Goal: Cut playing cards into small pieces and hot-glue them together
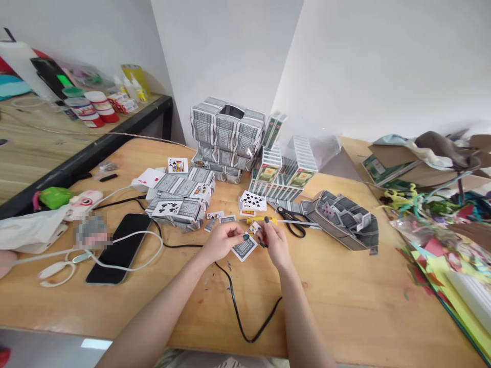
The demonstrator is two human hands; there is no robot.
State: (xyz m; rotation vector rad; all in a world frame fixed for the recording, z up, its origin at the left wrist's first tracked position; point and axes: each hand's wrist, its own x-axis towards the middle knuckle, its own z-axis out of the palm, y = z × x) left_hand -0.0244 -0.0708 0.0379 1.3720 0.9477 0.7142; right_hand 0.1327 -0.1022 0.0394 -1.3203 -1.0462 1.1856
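Note:
My left hand (225,240) and my right hand (274,242) meet low over the middle of the table, fingers pinched. Between them is a small playing card (253,229), face up, with its edges at the fingertips of both. Just below lies a patterned card back (244,249), partly under my left fingers; I cannot tell whether it is touched. Behind my right hand is a yellow-handled tool (271,221) with a long pale shaft, beside black scissors (293,223). A spade card (253,200) lies farther back. Left of the hands sits a block of folded cards (180,197).
A tall structure of folded cards (226,133) stands at the back, beside stacked card boxes (286,168). An open grey container (343,220) holds loose cards. A phone (120,248) and white cable lie left. A black cord (233,296) runs near my forearms. Colourful craft materials (441,245) crowd the right.

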